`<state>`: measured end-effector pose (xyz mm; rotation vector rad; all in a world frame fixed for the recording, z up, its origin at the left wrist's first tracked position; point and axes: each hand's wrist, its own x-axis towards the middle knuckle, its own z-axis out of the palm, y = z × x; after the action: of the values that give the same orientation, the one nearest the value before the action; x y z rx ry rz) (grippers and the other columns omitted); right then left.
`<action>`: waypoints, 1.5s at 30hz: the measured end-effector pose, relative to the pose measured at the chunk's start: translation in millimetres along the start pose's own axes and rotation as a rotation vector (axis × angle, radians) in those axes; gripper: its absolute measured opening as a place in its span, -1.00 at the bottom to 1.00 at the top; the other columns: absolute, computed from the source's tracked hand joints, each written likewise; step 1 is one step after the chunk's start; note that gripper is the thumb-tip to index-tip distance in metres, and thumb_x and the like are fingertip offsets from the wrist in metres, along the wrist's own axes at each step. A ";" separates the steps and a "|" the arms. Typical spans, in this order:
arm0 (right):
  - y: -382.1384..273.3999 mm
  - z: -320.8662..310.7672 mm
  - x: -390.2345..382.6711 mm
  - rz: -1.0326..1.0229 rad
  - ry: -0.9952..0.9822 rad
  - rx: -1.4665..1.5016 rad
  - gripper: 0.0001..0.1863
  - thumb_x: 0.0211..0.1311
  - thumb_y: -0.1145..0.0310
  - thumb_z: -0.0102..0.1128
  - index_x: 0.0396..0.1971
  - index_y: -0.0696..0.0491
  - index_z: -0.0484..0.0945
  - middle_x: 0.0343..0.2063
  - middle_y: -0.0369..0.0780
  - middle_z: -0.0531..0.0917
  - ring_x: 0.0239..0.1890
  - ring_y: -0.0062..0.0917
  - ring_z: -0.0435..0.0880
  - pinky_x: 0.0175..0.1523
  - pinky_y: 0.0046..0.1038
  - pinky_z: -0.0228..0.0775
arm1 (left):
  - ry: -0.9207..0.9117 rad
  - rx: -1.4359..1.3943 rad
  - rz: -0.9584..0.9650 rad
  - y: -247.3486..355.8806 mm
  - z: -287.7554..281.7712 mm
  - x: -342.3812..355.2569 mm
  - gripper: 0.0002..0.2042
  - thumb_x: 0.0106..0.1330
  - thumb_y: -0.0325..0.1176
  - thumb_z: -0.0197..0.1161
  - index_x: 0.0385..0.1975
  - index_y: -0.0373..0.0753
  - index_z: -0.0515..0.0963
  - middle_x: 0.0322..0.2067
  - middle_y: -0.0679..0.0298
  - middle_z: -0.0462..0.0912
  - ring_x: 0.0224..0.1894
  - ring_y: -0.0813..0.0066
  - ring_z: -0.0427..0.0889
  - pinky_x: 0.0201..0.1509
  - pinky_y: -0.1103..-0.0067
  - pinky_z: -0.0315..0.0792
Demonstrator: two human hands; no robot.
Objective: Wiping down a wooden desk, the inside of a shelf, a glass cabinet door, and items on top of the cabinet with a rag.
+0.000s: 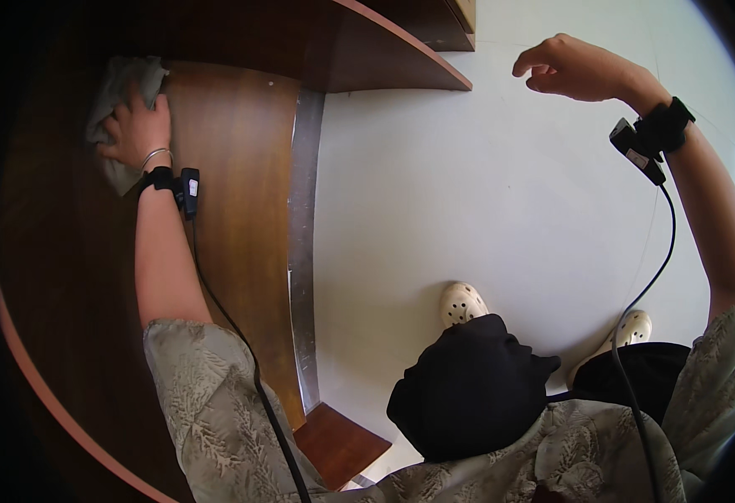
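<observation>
My left hand (139, 128) presses a grey cloth (120, 176) against the dark brown wooden panel at the upper left. Its fingers are bent and spread over the cloth, and the cloth's edges stick out around them. My right hand (573, 69) hangs in the air at the upper right, over the pale floor. Nothing is in it; the fingers are loosely curled, with a gap between them. Each wrist wears a black strap with a small cabled device, and a thin bracelet (157, 157) circles the left one.
A curved wooden shelf (367, 67) juts out ahead, between my hands. Along the panel's side runs a grey strip (302, 243). A small reddish-brown board (342, 444) lies low beside my left sleeve. Below are my cream clogs (464, 303) on the pale floor (434, 193).
</observation>
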<state>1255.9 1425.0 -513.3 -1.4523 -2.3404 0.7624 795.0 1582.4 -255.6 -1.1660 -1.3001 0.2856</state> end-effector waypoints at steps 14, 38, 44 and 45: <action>-9.0 -17.8 -5.2 0.149 -0.101 -0.032 -0.74 0.33 0.39 0.07 -0.04 0.09 0.57 -0.30 -0.08 0.70 -0.29 -0.35 0.73 -0.16 -0.40 0.58 | -0.279 -0.290 0.671 127.5 43.4 -183.2 -0.41 0.17 -0.12 0.20 0.27 0.16 0.31 -0.04 0.45 0.51 0.24 0.41 0.24 0.41 0.02 -0.17; -7.5 -18.6 -7.5 0.155 -0.029 -0.157 -0.72 0.24 0.38 0.11 -0.07 0.05 0.60 -0.29 -0.11 0.70 -0.26 -0.34 0.71 -0.09 -0.37 0.55 | -0.092 0.073 -0.026 8.8 -1.9 13.8 -0.26 0.17 0.23 0.01 0.36 0.06 0.15 0.39 0.29 0.12 0.44 0.26 -0.01 0.39 -0.14 -0.23; -20.0 -18.8 -1.8 0.097 -0.047 -0.154 -0.73 0.25 0.37 0.11 -0.07 0.05 0.60 -0.32 -0.11 0.70 -0.29 -0.38 0.71 -0.16 -0.38 0.54 | 0.003 0.088 0.094 20.9 -15.3 -10.2 -0.28 0.13 0.27 0.09 0.32 0.18 0.20 0.36 0.34 0.15 0.40 0.30 0.07 0.35 -0.16 -0.12; -22.5 -19.2 -2.5 0.110 -0.069 -0.121 -0.73 0.25 0.37 0.10 -0.07 0.05 0.60 -0.33 -0.11 0.70 -0.31 -0.39 0.71 -0.17 -0.38 0.54 | -0.009 0.060 0.164 27.7 -15.3 -16.5 -0.29 0.13 0.27 0.11 0.31 0.22 0.20 0.36 0.36 0.15 0.40 0.30 0.09 0.34 -0.16 -0.09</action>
<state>1249.9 1420.3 -484.6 -1.6417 -2.4117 0.7202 814.3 1574.9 -284.6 -1.2236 -1.1972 0.4476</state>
